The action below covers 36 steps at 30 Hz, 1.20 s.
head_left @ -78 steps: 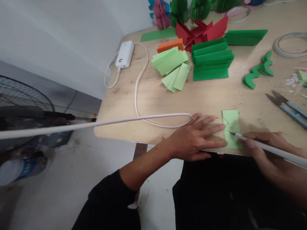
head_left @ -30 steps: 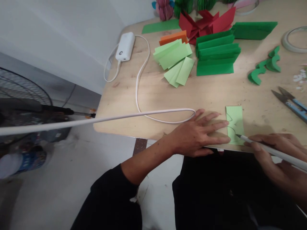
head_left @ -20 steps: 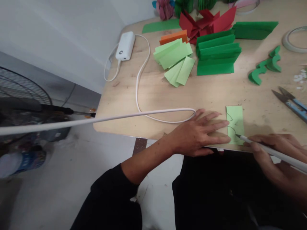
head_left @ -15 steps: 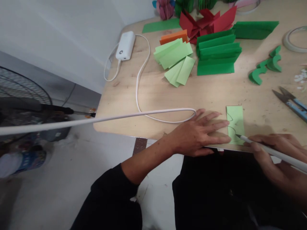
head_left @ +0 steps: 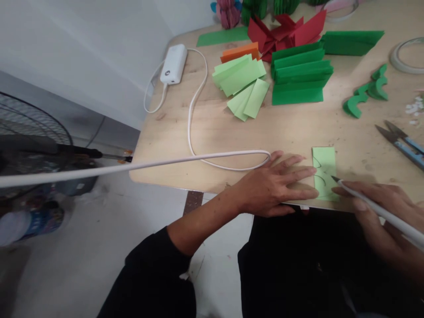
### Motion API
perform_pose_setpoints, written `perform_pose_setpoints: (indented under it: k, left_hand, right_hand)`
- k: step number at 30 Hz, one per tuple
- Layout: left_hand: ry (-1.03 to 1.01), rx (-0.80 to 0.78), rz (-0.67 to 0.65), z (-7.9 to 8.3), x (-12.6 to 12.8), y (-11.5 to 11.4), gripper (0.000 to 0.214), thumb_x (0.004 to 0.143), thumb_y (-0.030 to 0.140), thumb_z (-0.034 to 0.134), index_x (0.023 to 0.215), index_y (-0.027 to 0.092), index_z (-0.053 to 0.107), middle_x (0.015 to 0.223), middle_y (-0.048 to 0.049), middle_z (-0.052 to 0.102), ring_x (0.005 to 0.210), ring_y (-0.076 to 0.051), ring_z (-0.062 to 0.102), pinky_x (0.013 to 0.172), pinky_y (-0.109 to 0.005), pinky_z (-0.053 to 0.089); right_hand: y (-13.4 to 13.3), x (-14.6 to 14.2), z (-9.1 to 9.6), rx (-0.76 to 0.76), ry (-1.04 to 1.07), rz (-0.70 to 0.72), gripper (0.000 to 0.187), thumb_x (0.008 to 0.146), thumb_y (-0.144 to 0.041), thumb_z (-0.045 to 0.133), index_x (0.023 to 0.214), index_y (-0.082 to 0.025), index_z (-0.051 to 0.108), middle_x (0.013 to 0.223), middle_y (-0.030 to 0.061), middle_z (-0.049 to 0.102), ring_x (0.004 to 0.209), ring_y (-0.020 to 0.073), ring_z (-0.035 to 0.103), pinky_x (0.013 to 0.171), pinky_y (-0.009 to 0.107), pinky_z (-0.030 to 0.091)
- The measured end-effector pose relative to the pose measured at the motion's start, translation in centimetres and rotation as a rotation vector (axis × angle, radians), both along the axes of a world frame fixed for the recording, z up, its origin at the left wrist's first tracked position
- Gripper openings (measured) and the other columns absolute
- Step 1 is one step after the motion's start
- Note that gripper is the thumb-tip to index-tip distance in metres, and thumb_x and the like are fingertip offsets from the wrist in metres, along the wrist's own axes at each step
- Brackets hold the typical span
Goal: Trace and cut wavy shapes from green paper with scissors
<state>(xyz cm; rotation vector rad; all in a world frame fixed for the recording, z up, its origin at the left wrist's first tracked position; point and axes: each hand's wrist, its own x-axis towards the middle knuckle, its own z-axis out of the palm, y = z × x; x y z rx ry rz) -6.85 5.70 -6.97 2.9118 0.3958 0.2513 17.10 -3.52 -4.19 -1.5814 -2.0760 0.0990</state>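
Nearby — cable (head_left: 232, 155) loops beside left hand (head_left: 271, 185), scissors (head_left: 399, 143) lie beyond the pen (head_left: 374, 207).

A small light-green paper rectangle (head_left: 325, 170) is being held flat on the counter (head_left: 232, 132), close to its near edge, with the long sides running from near to far. Its left edge is being pressed by the fingertips of the left hand (head_left: 274, 187), which is being laid flat just to the left. Thin dark curved lines are being shown on its left half, one toward the far end and one around the middle. A slim white pen (head_left: 397, 224) is being gripped in the right hand (head_left: 389, 201), slanted low, with the shaft running off to the near right. Its dark tip is being pointed at the paper's right edge, about halfway along; whether it is touching cannot be told.
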Motion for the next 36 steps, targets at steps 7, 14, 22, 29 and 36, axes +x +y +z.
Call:
perform_pose_setpoints:
  k: [7, 14, 22, 29, 36]
  left_hand:
    - [-0.004, 0.015, -0.004, -0.1, 0.0, 0.0, 0.048, 0.093, 0.044, 0.050, 0.140, 0.032, 0.052, 0.157, -0.0074, 0.038, 0.145, -0.036, 0.027, 0.113, -0.060, 0.023]
    - [0.041, 0.011, 0.001, 0.3, 0.1, -0.5, 0.052, 0.090, 0.043, 0.056, 0.141, 0.034, 0.051, 0.159, -0.0039, 0.034, 0.145, -0.038, 0.025, 0.112, -0.063, 0.022]
    - [0.051, 0.009, 0.009, 0.2, 0.1, -0.6, 0.054, 0.088, 0.044, 0.058, 0.141, 0.034, 0.050, 0.159, -0.0041, 0.035, 0.146, -0.038, 0.024, 0.113, -0.063, 0.021]
    - [0.035, 0.019, 0.011, 0.0, 0.0, -0.7, 0.050, 0.092, 0.044, 0.052, 0.140, 0.035, 0.051, 0.158, -0.0028, 0.036, 0.146, -0.037, 0.024, 0.114, -0.064, 0.020]
    - [0.026, 0.003, 0.009, 0.1, 0.0, -0.6, 0.049, 0.092, 0.044, 0.052, 0.140, 0.034, 0.052, 0.157, -0.0034, 0.038, 0.146, -0.037, 0.025, 0.114, -0.064, 0.020]
  right_hand:
    - [0.5, 0.4, -1.4, 0.174, -0.040, 0.219, 0.030, 0.081, -0.008, 0.063, 0.110, -0.017, 0.064, 0.082, 0.0075, 0.074, 0.066, 0.0204, 0.067, 0.068, 0.035, 0.047]
    - [0.6, 0.5, -1.2, 0.198, -0.068, 0.237, 0.033, 0.080, -0.007, 0.063, 0.112, -0.015, 0.064, 0.079, 0.0081, 0.074, 0.065, 0.0215, 0.067, 0.066, 0.036, 0.046]
    - [0.4, 0.5, -1.6, 0.166, 0.005, 0.216, 0.033, 0.079, -0.007, 0.064, 0.111, -0.018, 0.065, 0.083, 0.0071, 0.074, 0.068, 0.0211, 0.068, 0.067, 0.036, 0.047]
    - [0.8, 0.2, 0.2, -0.078, 0.137, -0.021, 0.015, 0.092, -0.025, 0.052, 0.094, -0.029, 0.067, 0.081, -0.0016, 0.074, 0.075, 0.0172, 0.070, 0.065, 0.029, 0.050]
    - [1.4, -0.1, -0.4, -0.090, 0.124, -0.102, 0.015, 0.090, -0.037, 0.053, 0.082, -0.029, 0.062, 0.067, -0.0033, 0.069, 0.059, 0.0175, 0.066, 0.051, 0.030, 0.047]
